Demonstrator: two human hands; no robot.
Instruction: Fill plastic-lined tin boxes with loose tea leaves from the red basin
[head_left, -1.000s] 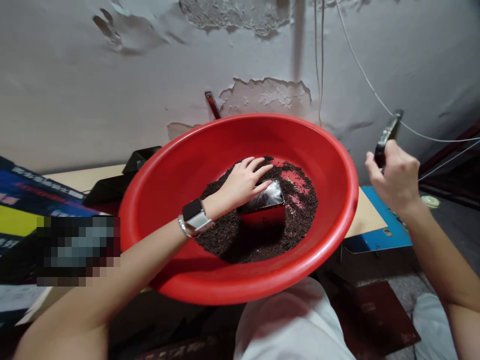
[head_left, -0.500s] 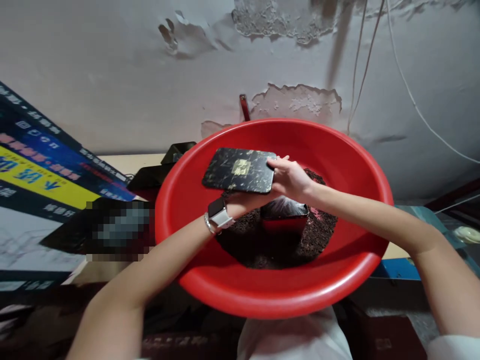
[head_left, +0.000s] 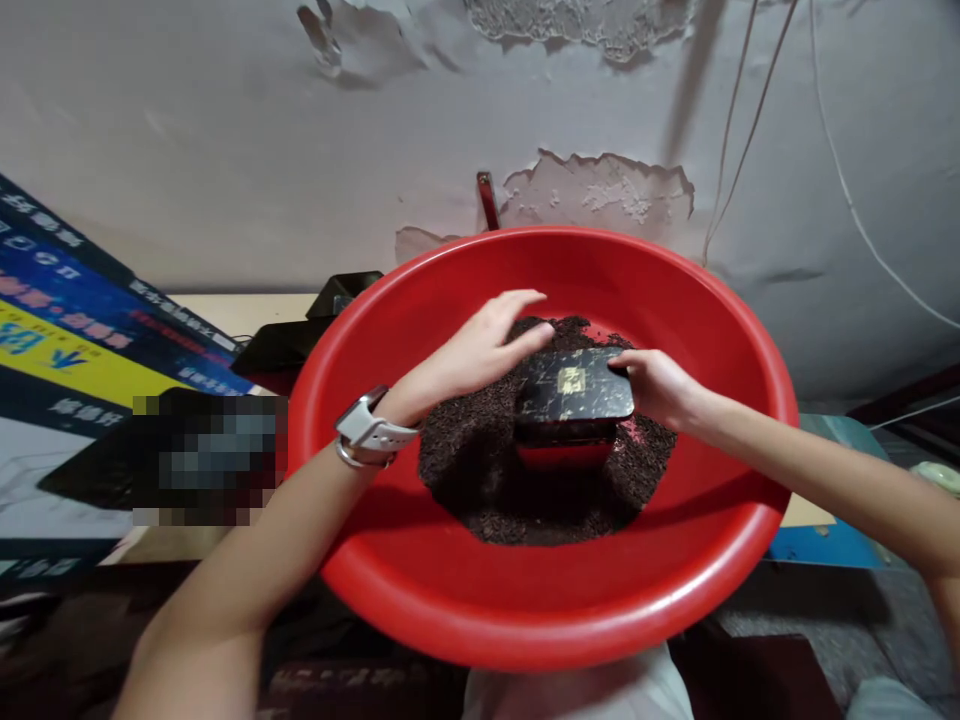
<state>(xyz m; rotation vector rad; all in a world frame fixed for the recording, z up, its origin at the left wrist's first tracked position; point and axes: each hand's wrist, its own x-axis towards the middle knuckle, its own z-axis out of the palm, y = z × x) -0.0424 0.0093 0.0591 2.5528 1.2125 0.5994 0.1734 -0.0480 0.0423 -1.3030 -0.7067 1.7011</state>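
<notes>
A black lid (head_left: 544,400) with gold flecks and a gold square label lies over the mouth of a dark red-and-black tin (head_left: 566,455). Whether it is fully seated, I cannot tell. My right hand (head_left: 664,388) grips the lid's right edge, thumb on top. To the left of the lid, my left hand (head_left: 480,348) hovers with thumb and fingers apart, holding nothing. The tin stands amid dark loose bits like tea leaves (head_left: 472,450) in a big red basin (head_left: 555,620). Its contents are hidden by the lid.
Black trays or boxes (head_left: 289,345) stand left of the basin, near a printed blue-and-yellow panel (head_left: 75,330). Behind is a peeling wall (head_left: 225,150) with hanging cords (head_left: 739,130). A blue-edged board (head_left: 825,545) shows at the right.
My right hand has brought the lid down and right, over the tin. My left hand has come out from beneath the lid and moved to its left side.
</notes>
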